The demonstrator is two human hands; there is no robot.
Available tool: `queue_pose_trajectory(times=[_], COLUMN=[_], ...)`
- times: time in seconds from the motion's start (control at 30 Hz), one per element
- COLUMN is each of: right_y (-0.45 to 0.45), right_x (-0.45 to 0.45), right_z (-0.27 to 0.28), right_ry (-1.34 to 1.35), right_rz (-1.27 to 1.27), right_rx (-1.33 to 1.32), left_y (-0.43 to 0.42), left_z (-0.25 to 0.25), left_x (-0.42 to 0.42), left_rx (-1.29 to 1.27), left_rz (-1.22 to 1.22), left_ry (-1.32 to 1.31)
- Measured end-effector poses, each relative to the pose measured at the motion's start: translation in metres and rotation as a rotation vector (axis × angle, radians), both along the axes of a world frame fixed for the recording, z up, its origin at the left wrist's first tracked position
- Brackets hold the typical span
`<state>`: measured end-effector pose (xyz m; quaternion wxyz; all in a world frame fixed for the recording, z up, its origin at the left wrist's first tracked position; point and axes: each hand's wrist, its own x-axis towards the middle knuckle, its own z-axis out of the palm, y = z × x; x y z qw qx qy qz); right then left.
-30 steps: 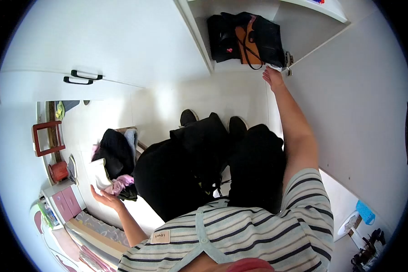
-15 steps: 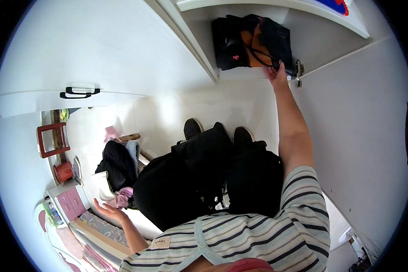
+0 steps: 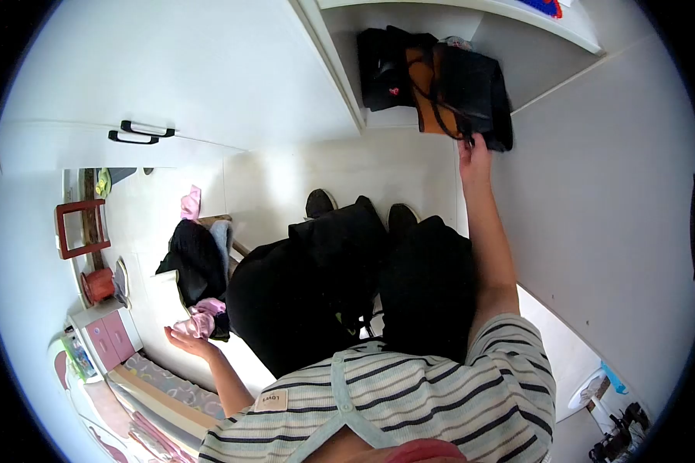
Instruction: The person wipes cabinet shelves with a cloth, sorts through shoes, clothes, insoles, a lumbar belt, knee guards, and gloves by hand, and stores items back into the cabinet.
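Far left: red frame [image 3: 62, 235] near the wall, red pot [image 3: 98, 285] close by, small cabinet with pink drawers [image 3: 110, 339] nearer the person. Bed [image 3: 170, 386] beyond that.

Left hand [image 3: 191, 343]: open, palm up, nothing in it. It's right by the pink cloth [image 3: 205, 316]; can't tell if they touch. Black clothes [image 3: 193, 258] are heaped just past the cloth. Another pink cloth [image 3: 191, 202] is at the far end of the heap.

Middle: person sits low, black trousers [image 3: 432, 293], dark shoes [image 3: 320, 203] on the pale floor [image 3: 340, 158]. White door [image 3: 201, 69] is shut, left of the open cupboard.

Cupboard bottom: dark item with a small pink mark [image 3: 376, 77] on the left, black-and-brown bag [image 3: 471, 85] right beside it. Bag's near end reaches the cupboard's front edge and looks to overhang it.

Right hand [image 3: 476, 154]: fingers closed on the bag's near edge, next to the dark strap [image 3: 442, 116]. Can't tell if it's pinching strap or body.

Far right: cupboard door [image 3: 594, 185] swung open, close to the bag.

Step in hand, my read: handling the bag at the cupboard mouth. Next move calls for a firm grip, slack strap kept clear, and room from the door.
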<state>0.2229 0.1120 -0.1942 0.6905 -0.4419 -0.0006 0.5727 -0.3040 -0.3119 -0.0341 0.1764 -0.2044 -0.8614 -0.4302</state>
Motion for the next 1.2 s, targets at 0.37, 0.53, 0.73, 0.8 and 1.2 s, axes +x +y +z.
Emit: queue_pose_trajectory(times=[0.37, 0.53, 0.73, 0.8, 1.2], right_y=[-0.111, -0.132, -0.138, -0.138, -0.17], right_x=[-0.004, 0.0, 0.003, 0.001, -0.003], right_z=[0.114, 0.146, 0.143, 0.147, 0.189], right_ry=[-0.015, -0.008, 0.092, 0.101, 0.065], right_rz=[-0.017, -0.023, 0.055, 0.051, 0.096], right_rx=[0.082, 0.166, 0.197, 0.186, 0.151], left_y=[-0.024, -0.028, 0.044, 0.078, 0.309], left_z=[-0.016, 0.002, 0.112, 0.137, 0.039], left_x=[0.0, 0.015, 0.099, 0.13, 0.334], left_rx=[0.262, 0.2, 0.003, 0.124, -0.52], left_rz=[0.104, 0.051, -0.429, -0.743, -1.097], left_ry=[-0.135, -0.075, 0.405, 0.168, -1.512])
